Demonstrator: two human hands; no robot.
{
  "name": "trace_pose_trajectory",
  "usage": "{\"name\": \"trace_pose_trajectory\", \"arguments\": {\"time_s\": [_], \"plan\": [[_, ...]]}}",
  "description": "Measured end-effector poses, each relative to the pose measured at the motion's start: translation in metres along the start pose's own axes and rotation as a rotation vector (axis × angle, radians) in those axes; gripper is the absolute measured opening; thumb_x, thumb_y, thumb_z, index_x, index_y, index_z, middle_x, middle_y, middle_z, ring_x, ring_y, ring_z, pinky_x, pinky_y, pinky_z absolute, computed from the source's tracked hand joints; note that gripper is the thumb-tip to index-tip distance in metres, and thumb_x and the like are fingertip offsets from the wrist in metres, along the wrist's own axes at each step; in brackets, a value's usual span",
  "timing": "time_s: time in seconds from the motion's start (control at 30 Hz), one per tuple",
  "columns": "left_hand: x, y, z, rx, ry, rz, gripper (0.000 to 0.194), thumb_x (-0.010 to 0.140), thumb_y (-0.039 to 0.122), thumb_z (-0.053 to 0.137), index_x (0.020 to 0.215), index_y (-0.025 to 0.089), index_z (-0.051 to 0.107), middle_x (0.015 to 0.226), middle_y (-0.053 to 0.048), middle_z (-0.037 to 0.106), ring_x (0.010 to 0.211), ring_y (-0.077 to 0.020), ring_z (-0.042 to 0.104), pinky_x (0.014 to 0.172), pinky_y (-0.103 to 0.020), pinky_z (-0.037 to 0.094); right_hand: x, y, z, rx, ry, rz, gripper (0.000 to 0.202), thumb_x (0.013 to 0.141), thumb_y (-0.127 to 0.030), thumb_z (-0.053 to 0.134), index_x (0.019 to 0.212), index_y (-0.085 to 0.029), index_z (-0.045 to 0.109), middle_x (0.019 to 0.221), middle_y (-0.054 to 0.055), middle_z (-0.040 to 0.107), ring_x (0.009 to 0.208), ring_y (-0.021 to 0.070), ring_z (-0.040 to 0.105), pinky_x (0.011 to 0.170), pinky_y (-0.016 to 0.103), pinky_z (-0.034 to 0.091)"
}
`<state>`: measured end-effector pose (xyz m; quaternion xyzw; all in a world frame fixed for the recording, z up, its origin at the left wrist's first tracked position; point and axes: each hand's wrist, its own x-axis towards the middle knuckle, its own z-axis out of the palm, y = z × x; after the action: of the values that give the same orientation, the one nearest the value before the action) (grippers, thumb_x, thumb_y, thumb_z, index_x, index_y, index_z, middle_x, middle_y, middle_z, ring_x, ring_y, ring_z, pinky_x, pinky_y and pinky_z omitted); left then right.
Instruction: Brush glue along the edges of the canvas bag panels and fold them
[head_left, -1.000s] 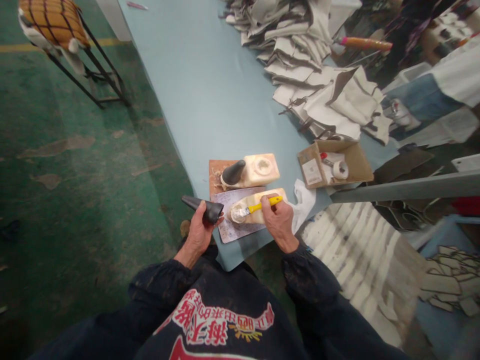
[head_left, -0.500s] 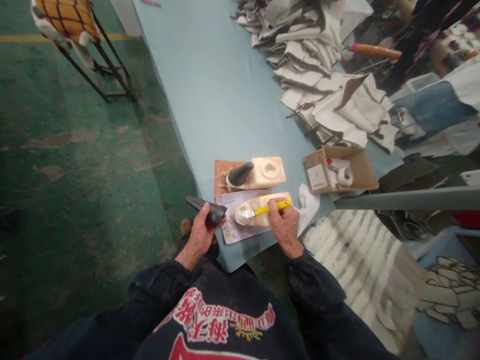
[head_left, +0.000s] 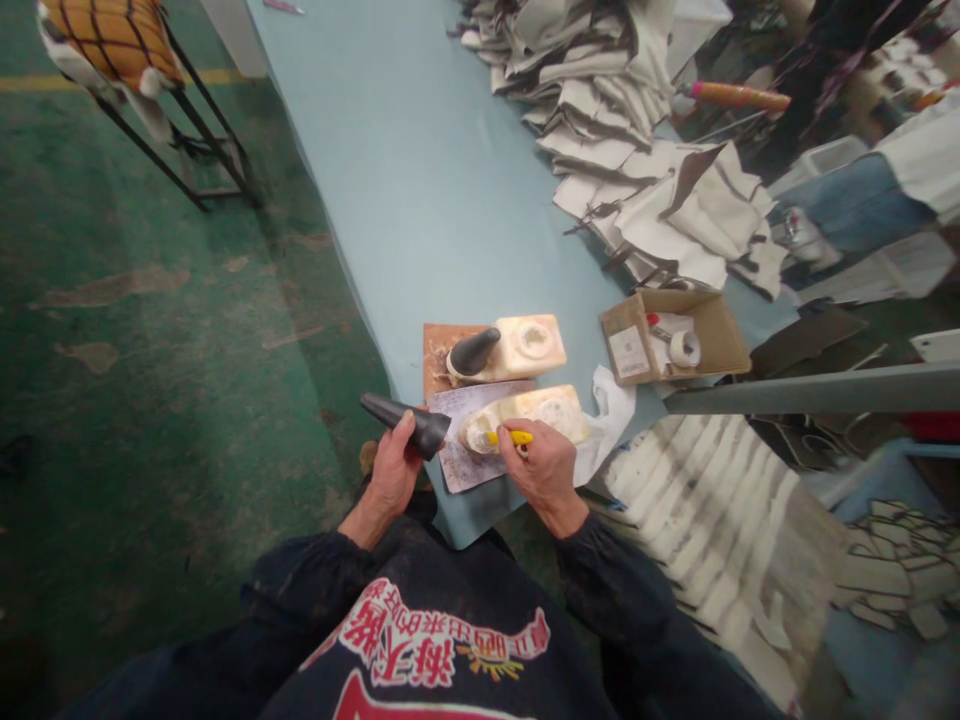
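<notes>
Left of centre in the lower half of the frame, the left hand [head_left: 394, 472] has its fingers wrapped around a black cone [head_left: 401, 422]. Just below the frame's centre, the fingers of the right hand [head_left: 546, 472] grip a yellow brush [head_left: 517, 437], its tip at the rounded left end of a cream container [head_left: 538, 405] on the desk [head_left: 397, 190]. Just above lies another cream block [head_left: 514, 352], with a black cap [head_left: 476, 352] on its left part; farther right sits a cardboard box [head_left: 630, 350].

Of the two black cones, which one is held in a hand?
The cone in the left hand. The other cone stands tilted at the far container, with no hand touching it.
</notes>
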<state>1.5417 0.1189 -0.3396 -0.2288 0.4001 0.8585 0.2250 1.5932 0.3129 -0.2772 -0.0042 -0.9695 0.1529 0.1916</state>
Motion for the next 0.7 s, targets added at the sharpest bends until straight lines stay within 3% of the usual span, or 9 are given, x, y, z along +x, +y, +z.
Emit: {"name": "trace_pose_trajectory", "arguments": {"time_s": [0.3, 0.47, 0.6, 0.7], "plan": [[0.002, -0.005, 0.016, 0.048, 0.016, 0.084, 0.055, 0.071, 0.056, 0.085, 0.108, 0.017, 0.073, 0.103, -0.004, 0.076, 0.097, -0.0218, 0.068, 0.085, -0.032, 0.055, -0.003, -0.002, 0.001, -0.155, -0.136, 0.043, 0.018, 0.096, -0.033, 0.063, 0.09, -0.021, 0.076, 0.073, 0.004, 0.074, 0.067, 0.0189, 0.064, 0.064, 0.029, 0.035], [0.0, -0.003, 0.028, 0.085, 0.021, 0.121, 0.055, 0.07, 0.055, 0.086, 0.108, 0.017, 0.074, 0.107, -0.005, 0.076, 0.104, -0.0224, 0.068, 0.095, -0.033, 0.052, -0.018, -0.013, 0.004, -0.074, -0.209, 0.159, 0.019, 0.099, -0.032, 0.059, 0.101, -0.022, 0.075, 0.079, 0.003, 0.077, 0.066, 0.0174, 0.069, 0.058, 0.028, 0.034], [-0.008, 0.002, 0.04, 0.133, -0.009, 0.13, 0.056, 0.068, 0.056, 0.087, 0.108, 0.018, 0.074, 0.104, -0.005, 0.079, 0.101, -0.0242, 0.071, 0.092, -0.032, 0.054, -0.03, -0.022, 0.011, 0.024, -0.208, 0.272, 0.022, 0.101, -0.03, 0.055, 0.112, -0.021, 0.073, 0.086, 0.004, 0.079, 0.073, 0.0187, 0.073, 0.061, 0.026, 0.039], [-0.014, 0.004, 0.046, 0.167, -0.022, 0.141, 0.056, 0.067, 0.055, 0.088, 0.107, 0.018, 0.075, 0.1, -0.006, 0.08, 0.097, -0.024, 0.072, 0.086, -0.031, 0.055, -0.033, -0.021, 0.013, 0.05, -0.215, 0.278, 0.024, 0.101, -0.027, 0.054, 0.115, -0.02, 0.072, 0.084, 0.005, 0.079, 0.072, 0.0196, 0.073, 0.062, 0.026, 0.041]]}}
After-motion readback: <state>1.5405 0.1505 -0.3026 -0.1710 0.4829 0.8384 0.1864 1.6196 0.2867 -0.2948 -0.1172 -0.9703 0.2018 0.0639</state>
